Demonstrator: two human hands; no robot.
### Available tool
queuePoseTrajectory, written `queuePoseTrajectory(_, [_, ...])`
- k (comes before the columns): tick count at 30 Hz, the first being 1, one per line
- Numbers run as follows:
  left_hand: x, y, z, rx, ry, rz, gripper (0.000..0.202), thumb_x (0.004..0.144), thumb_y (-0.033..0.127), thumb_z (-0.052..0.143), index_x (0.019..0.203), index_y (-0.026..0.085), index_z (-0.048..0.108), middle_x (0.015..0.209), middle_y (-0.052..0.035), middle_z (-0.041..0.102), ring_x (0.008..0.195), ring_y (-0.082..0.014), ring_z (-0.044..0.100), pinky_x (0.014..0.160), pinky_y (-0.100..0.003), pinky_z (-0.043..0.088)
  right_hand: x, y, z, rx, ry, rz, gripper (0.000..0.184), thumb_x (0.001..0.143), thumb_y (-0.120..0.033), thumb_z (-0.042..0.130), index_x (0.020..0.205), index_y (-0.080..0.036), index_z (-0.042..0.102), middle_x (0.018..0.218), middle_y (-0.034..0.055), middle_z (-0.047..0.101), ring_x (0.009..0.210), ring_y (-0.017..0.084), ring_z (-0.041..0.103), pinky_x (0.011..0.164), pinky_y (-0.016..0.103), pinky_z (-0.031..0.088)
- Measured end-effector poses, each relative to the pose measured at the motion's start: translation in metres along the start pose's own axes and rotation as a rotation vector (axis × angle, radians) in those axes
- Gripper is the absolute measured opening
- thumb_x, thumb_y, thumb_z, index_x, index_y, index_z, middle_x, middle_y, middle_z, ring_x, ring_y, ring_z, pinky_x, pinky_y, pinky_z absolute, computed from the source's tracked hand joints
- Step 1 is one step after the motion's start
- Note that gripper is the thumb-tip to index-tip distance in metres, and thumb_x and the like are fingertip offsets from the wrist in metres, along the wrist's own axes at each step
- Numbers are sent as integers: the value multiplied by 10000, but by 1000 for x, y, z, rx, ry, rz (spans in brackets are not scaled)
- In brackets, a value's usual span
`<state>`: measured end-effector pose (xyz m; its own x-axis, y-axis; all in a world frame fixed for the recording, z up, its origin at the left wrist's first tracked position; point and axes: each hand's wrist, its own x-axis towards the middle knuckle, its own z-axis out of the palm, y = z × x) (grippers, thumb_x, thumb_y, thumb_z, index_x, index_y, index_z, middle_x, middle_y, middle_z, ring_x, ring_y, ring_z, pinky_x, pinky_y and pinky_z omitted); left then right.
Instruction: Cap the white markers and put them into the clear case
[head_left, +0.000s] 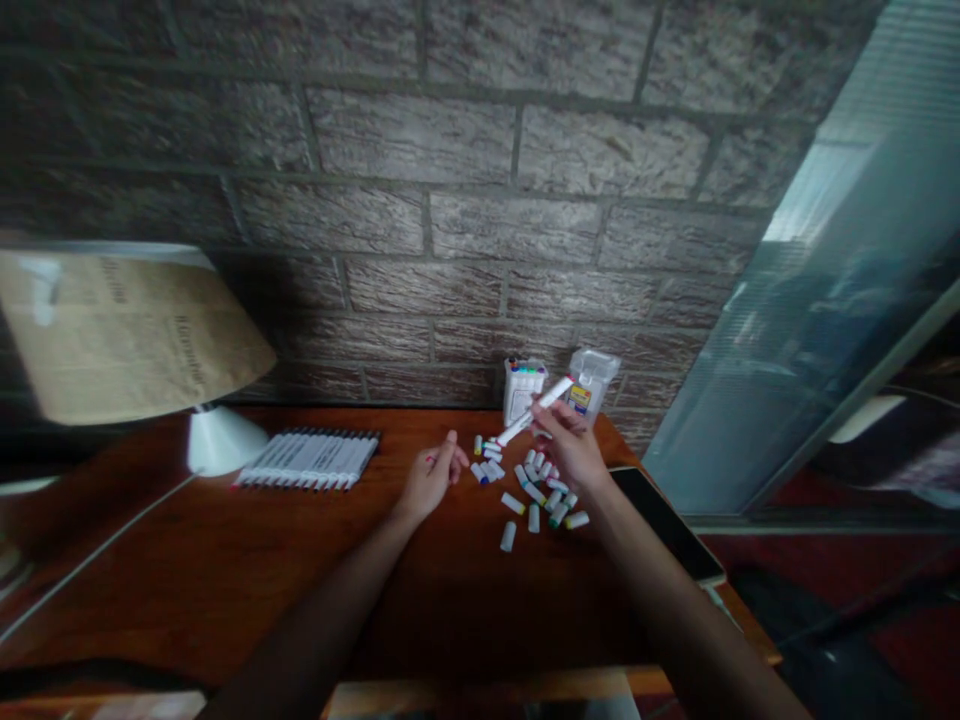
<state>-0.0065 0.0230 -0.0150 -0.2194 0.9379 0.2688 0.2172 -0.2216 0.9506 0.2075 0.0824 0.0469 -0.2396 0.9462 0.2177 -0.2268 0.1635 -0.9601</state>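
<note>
My right hand [574, 445] is raised above the wooden desk [225, 570] and grips a white marker [534, 410] that points up and to the right. My left hand [433, 477] hovers to its left with fingers pinched on a small cap with a red tip. Several loose white marker caps [536, 490] lie scattered on the desk between and below both hands. A row of white markers [309, 458] lies side by side further left.
Two clear marker boxes [523, 388] [591, 380] stand against the brick wall. A dark phone [664, 520] lies near the desk's right edge. A lamp with a tan shade [120, 335] and white base [217, 440] stands at the left. A glass panel is on the right.
</note>
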Motion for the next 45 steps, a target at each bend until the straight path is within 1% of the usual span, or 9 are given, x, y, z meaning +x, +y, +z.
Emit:
queuePoseTrajectory(3, [1,-5,1,29,-22,4,775,856,881,348,633,201,645,461,13,489,469,-146,474,511,-281,357,29,-37,-17,-89,249,-206,499,650,-561,853,945,-225,632,749,-33,631,673,128,600,543,221,455])
queuePoseTrajectory(9, [0,-7,5,38,-58,24,749,889,838,351,630,208,663,467,10,506,486,-156,503,563,-295,387,86,-79,-30,-250,333,-327,591,590,-577,812,1004,-225,578,763,-14,659,753,178,667,550,240,473])
queuePoseTrajectory(16, [-2,-6,3,22,-61,47,735,908,815,356,634,210,671,471,5,523,486,-164,523,591,-309,406,128,-59,-34,-493,278,-276,519,686,-640,705,943,-194,635,780,35,677,704,192,656,538,282,509])
queuePoseTrajectory(21, [-3,-5,6,32,-68,57,742,903,825,350,633,207,660,474,4,522,489,-162,526,595,-305,415,140,-42,-29,-648,203,-216,315,794,-493,694,804,-183,641,748,38,680,650,162,617,588,279,516])
queuePoseTrajectory(23, [-3,-4,7,39,-81,59,743,907,821,346,634,204,657,478,4,522,491,-162,526,593,-304,415,142,-41,-22,-764,184,-205,240,836,-401,691,899,-171,673,750,33,708,634,156,623,599,266,496])
queuePoseTrajectory(26, [-4,-4,8,57,-102,55,740,923,800,333,649,198,665,480,6,515,495,-160,528,594,-299,418,142,-45,-11,-1013,176,-176,305,875,-320,696,1141,-172,680,796,30,759,669,163,671,644,254,482])
queuePoseTrajectory(30, [-4,-6,8,87,-113,67,742,954,761,301,674,181,669,496,9,508,509,-150,527,606,-284,419,140,-49,-1,-1296,91,-127,248,965,-380,616,1031,-181,749,935,77,802,883,201,749,765,261,504])
queuePoseTrajectory(35, [-4,-8,9,128,-152,103,690,995,676,302,675,186,666,516,5,520,536,-149,542,613,-269,415,142,-43,1,-1272,-25,-89,206,930,-336,658,1060,-220,768,963,37,818,925,204,766,770,253,534])
queuePoseTrajectory(45, [-6,-6,8,167,-157,148,644,1017,603,335,680,179,683,548,-6,574,579,-148,573,615,-251,403,146,-41,-7,-1329,-74,-52,246,931,-316,629,1026,-192,819,981,60,817,929,238,764,787,286,547])
